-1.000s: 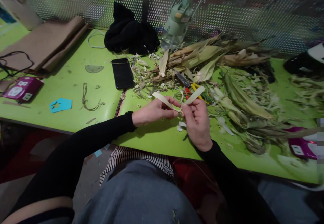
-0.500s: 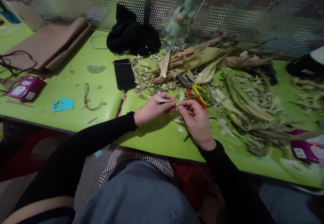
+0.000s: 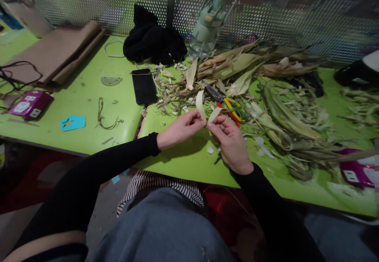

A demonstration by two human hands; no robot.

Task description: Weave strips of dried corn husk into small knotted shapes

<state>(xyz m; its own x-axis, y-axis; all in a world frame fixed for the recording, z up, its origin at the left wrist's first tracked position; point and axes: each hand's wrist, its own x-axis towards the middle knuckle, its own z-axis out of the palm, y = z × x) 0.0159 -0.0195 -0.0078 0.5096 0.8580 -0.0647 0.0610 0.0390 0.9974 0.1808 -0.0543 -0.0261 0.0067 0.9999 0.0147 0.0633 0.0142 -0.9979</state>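
Husk strip (image 3: 201, 106) folded into narrow V, both ends pointing up and away from person. Left hand (image 3: 180, 129) and right hand (image 3: 233, 143) both pinching it at fold, fingertips near touching, equally close. Held just above bench (image 3: 89, 96), shears (image 3: 230, 110) just beyond.

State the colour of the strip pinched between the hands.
Pale cream-yellow. The strip, held by the left hand and right hand, shows best in the head view.

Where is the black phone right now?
In the head view, the black phone lies flat on the green table, left of centre, beyond the left hand, between the black cloth behind it and the husk scraps to its right.
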